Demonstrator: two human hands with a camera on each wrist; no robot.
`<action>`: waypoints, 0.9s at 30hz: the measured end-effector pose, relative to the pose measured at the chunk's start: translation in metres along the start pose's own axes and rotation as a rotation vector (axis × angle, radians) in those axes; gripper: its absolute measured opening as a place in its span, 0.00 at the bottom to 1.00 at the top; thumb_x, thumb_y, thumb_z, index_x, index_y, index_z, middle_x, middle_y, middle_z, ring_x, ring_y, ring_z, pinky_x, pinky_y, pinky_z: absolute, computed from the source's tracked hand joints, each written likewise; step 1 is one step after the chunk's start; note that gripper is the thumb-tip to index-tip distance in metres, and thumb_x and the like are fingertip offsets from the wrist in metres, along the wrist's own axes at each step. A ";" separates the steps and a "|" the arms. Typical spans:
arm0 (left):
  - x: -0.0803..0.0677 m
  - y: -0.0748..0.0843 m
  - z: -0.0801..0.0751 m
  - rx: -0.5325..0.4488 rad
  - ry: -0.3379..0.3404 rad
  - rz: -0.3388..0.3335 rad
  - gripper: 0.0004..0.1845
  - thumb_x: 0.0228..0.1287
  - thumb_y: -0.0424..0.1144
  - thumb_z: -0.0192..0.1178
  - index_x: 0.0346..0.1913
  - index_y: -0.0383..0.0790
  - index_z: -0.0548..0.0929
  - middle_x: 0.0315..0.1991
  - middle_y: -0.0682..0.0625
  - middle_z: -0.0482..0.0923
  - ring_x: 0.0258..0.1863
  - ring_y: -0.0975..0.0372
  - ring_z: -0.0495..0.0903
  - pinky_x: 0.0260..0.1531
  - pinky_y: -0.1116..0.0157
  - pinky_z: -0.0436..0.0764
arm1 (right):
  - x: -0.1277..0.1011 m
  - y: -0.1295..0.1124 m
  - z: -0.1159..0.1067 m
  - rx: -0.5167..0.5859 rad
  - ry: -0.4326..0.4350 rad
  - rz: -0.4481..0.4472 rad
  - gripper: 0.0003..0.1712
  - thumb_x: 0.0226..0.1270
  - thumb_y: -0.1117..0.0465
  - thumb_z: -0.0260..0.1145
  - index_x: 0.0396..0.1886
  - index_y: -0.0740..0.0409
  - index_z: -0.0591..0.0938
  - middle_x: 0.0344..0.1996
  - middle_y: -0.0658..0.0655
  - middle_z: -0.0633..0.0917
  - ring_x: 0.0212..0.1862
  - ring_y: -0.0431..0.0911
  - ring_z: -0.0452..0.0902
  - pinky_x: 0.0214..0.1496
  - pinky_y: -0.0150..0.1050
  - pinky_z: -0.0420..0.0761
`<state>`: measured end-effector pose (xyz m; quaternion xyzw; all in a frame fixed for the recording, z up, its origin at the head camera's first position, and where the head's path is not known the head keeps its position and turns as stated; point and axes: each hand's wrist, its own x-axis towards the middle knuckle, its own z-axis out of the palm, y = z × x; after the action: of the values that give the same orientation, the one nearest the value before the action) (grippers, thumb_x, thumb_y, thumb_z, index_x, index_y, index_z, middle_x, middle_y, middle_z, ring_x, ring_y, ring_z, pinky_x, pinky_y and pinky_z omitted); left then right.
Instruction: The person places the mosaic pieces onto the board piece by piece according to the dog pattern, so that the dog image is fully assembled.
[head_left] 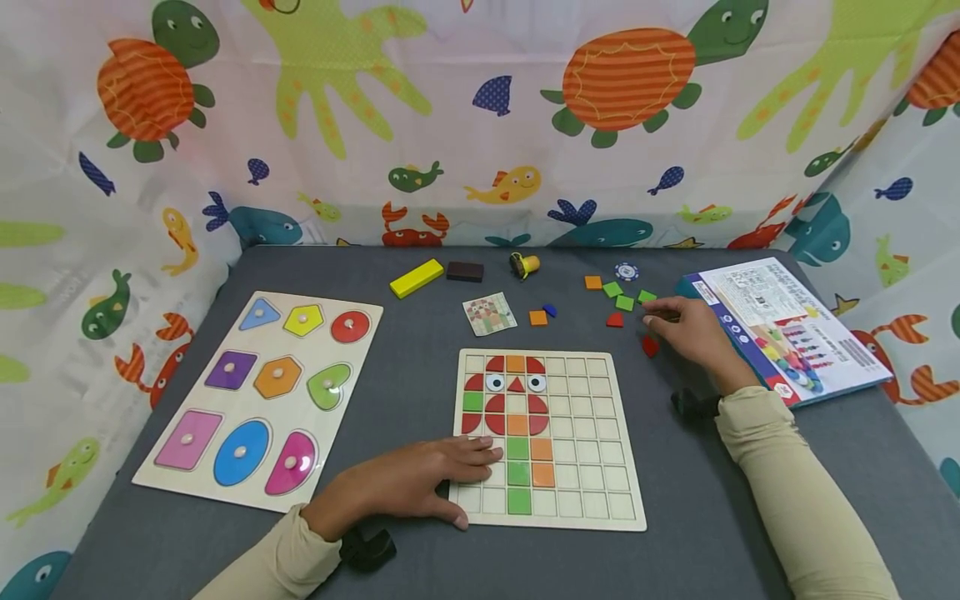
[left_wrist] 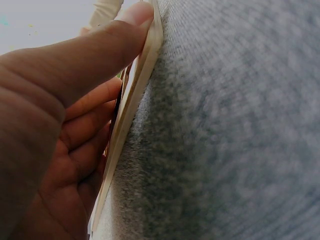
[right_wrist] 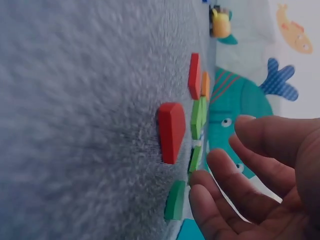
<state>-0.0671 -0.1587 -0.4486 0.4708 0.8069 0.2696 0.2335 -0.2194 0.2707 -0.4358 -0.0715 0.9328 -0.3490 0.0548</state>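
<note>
A wooden grid board [head_left: 592,467] lies at the front centre of the grey table, with a figure of red, orange and green tiles on its left part. My left hand [head_left: 427,482] rests flat on the board's front-left corner; in the left wrist view the thumb [left_wrist: 100,45] presses the board's edge [left_wrist: 131,100]. My right hand [head_left: 678,327] hovers at the right over loose tiles, fingers relaxed and holding nothing. A red tile [head_left: 650,345] [right_wrist: 171,131] lies just below it, and green tiles [head_left: 625,302] [right_wrist: 176,200] lie by the fingertips [right_wrist: 220,160].
A shape-peg puzzle board [head_left: 258,387] lies at the left. At the back are a yellow block [head_left: 417,277], a dark block [head_left: 465,272], a pattern card [head_left: 489,314], a small yellow object [head_left: 523,265] and a chip [head_left: 626,271]. A printed box [head_left: 787,329] lies at the right. Patterned cloth walls surround the table.
</note>
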 end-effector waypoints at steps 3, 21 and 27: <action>0.000 -0.001 0.001 0.005 0.002 -0.002 0.39 0.60 0.53 0.66 0.72 0.45 0.66 0.73 0.57 0.58 0.74 0.61 0.51 0.66 0.57 0.62 | 0.010 0.003 0.001 0.003 0.020 0.026 0.22 0.73 0.58 0.59 0.59 0.68 0.77 0.52 0.70 0.80 0.52 0.60 0.75 0.50 0.52 0.75; 0.001 -0.002 0.002 0.005 0.009 0.012 0.39 0.61 0.54 0.65 0.71 0.43 0.67 0.73 0.55 0.58 0.74 0.60 0.52 0.66 0.58 0.63 | 0.032 -0.009 0.010 0.013 -0.002 0.046 0.18 0.72 0.62 0.60 0.57 0.67 0.79 0.50 0.68 0.80 0.49 0.58 0.74 0.51 0.52 0.75; 0.000 -0.002 0.000 0.003 0.010 0.013 0.38 0.61 0.53 0.66 0.71 0.43 0.67 0.73 0.55 0.58 0.74 0.60 0.52 0.66 0.58 0.63 | 0.030 -0.016 0.016 -0.050 -0.110 -0.026 0.16 0.70 0.66 0.62 0.56 0.64 0.81 0.45 0.64 0.82 0.44 0.54 0.75 0.45 0.48 0.75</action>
<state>-0.0682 -0.1596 -0.4503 0.4751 0.8055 0.2722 0.2268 -0.2454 0.2432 -0.4387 -0.1041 0.9358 -0.3216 0.0999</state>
